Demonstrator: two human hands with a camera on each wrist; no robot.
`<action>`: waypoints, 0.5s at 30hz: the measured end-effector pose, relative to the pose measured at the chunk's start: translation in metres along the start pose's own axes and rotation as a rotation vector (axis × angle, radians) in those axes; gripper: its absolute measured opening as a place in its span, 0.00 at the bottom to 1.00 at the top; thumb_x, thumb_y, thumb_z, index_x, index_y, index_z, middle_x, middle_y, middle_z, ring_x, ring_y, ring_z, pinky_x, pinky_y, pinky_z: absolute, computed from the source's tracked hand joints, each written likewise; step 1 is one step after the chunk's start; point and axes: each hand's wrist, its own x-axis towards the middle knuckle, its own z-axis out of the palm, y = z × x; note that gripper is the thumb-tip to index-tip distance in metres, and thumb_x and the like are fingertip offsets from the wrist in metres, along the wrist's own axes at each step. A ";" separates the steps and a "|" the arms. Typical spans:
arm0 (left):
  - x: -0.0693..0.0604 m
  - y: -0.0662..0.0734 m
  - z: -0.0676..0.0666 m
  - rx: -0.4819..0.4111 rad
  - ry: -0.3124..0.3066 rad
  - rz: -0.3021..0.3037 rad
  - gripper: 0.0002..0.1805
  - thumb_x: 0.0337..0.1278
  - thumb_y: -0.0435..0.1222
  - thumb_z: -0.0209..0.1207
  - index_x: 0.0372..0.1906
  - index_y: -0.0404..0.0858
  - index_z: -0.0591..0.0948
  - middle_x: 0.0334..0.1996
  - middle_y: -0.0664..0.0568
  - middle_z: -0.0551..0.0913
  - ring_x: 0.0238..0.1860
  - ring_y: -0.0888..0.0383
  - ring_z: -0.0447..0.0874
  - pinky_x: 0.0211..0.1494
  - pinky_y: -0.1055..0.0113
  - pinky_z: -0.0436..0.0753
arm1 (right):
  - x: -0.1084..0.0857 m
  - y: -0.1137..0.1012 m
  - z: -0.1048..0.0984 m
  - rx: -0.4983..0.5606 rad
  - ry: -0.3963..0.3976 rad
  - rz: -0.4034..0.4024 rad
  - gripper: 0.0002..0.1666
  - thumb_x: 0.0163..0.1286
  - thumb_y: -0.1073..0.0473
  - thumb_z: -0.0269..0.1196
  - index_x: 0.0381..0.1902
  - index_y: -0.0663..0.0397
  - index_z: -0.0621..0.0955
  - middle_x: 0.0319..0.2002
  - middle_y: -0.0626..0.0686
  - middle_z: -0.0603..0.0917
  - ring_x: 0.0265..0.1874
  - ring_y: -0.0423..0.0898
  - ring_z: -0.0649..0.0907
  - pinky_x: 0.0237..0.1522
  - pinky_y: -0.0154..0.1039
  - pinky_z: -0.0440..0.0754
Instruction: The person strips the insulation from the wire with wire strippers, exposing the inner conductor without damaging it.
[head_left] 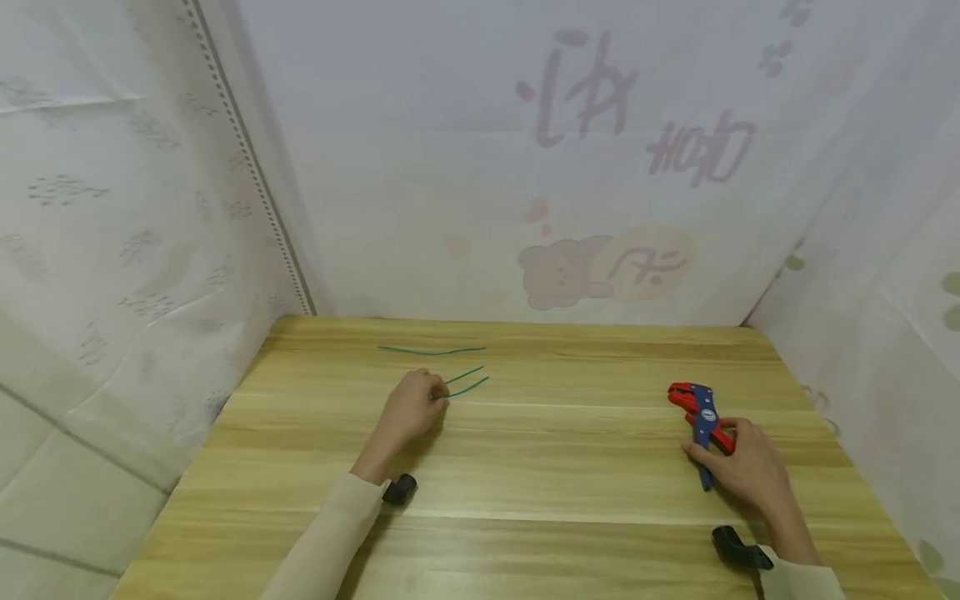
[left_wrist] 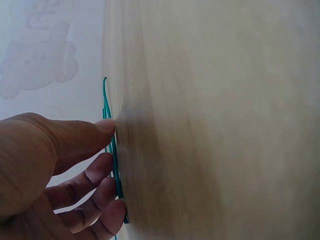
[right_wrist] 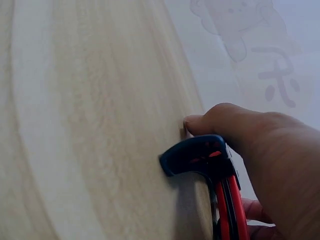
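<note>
Table [head_left: 570,467] with 3 wires [head_left: 431,353], 1 stripper [head_left: 705,417], 2 hands [head_left: 412,407]

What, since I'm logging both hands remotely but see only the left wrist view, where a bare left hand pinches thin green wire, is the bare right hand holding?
Observer: The bare right hand holds a blue-and-red, pliers-like wire stripper, gripping it by the handles.
Operator: Thanks. Which way does the tool point?
Observer: Its short red nose points away from the person, toward the pale, printed back wall.
</note>
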 end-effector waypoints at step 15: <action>0.003 -0.001 0.001 0.036 -0.026 -0.005 0.04 0.64 0.29 0.67 0.33 0.37 0.85 0.32 0.51 0.79 0.36 0.54 0.76 0.40 0.59 0.80 | -0.004 -0.001 0.002 0.037 -0.019 0.067 0.59 0.60 0.24 0.69 0.64 0.70 0.65 0.33 0.59 0.74 0.31 0.53 0.74 0.29 0.41 0.67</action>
